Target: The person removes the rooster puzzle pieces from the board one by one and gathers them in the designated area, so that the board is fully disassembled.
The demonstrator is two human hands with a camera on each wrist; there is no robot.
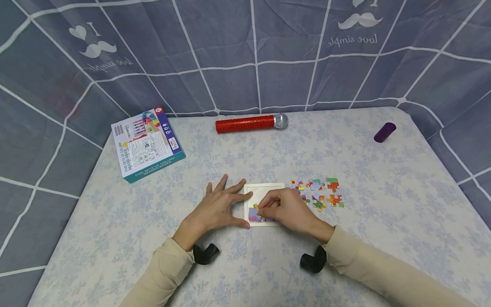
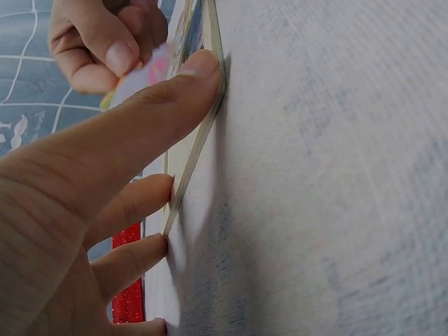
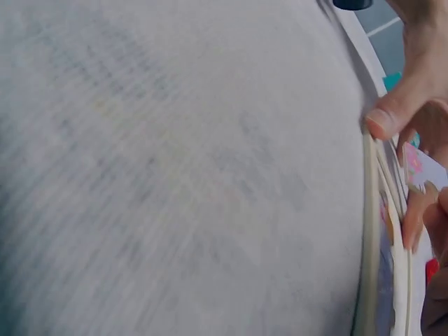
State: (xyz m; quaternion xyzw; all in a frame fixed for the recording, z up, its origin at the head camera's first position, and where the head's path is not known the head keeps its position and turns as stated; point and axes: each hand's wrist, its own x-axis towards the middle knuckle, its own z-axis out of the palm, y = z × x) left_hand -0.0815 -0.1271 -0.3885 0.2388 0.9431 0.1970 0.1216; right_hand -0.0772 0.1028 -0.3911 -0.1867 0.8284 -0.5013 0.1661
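Observation:
A white puzzle tray (image 1: pixel 262 186) lies on the table between the two hands. My left hand (image 1: pixel 218 209) is spread at its left side, with the thumb touching the near-left corner and fingers along the left edge. My right hand (image 1: pixel 293 209) is over the tray's near part, pinching a purple jigsaw piece (image 1: pixel 253 214) with pink and yellow on it. In the left wrist view this jigsaw piece (image 2: pixel 145 78) tilts up from the tray. Other pieces lie in the tray's near side, partly hidden by the right hand. Several loose jigsaw pieces (image 1: pixel 318 202) lie right of the tray.
A bead-set box (image 1: pixel 149 145) lies at the back left. Near the back edge lie a red glitter microphone (image 1: pixel 245 124) and, farther right, a purple cylinder (image 1: pixel 385 132). A grey curtain (image 1: pixel 230 47) with white lines hangs behind the table.

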